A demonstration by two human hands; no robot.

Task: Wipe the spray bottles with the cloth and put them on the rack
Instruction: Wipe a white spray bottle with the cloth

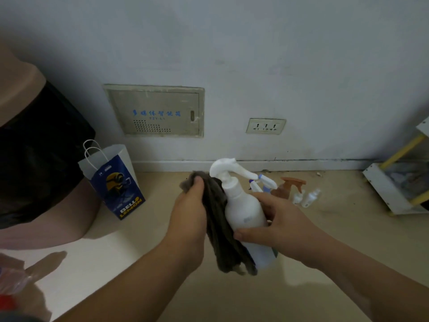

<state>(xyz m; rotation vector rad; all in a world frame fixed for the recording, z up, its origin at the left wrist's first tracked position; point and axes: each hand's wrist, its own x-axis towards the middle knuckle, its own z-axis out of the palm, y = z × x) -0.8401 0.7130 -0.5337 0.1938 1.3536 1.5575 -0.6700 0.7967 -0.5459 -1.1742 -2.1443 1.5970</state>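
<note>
Risk check, going left to right. The paper bag [116, 182] by the wall is off to the side, no problem there. Left hand [191, 205] has its fingers curled around a bunched grey cloth [220, 228], pressing it to the left side of the white spray bottle [243, 205]. A long tail of cloth hangs loose below the hand, so it could snag or drag instead of actually wiping.

The bottle is up in the air between both hands, mid-view, above the floor. Right hand [278, 219] wraps its lower body, thumb across the front. I think the fingers go round the back, but that's hidden. With the grip that low, a hard wipe near the neck could twist it loose.

The long axis is nearly upright: base toward the camera, trigger head up and tilted a bit away. The nozzle points right, toward the other bottles [287, 187] on the floor, so a bumped trigger sprays them. The rack [394, 182] sits far right.
</note>
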